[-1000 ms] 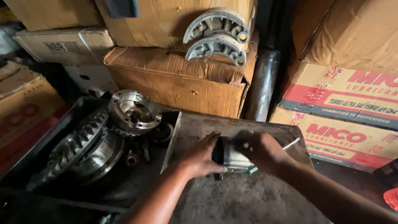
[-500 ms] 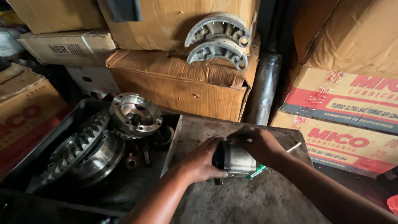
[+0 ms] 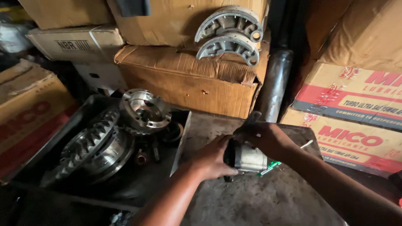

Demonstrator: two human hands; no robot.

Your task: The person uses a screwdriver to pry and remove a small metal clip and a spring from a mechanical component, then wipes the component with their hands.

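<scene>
Head view: we've got both hands on a small metal housing (image 3: 248,158) sitting on the steel table (image 3: 268,201). Left hand (image 3: 211,159) cups its near end to steady it; right hand (image 3: 268,140) clamps over the top. Gear parts (image 3: 94,146) lie in the tray (image 3: 46,144) to the left.

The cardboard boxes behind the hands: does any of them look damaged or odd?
Yes. The brown box in the middle is crushed: its top sags and its right corner is torn. Two curved metal brake shoes rest on it, leaning against the box behind.
</scene>
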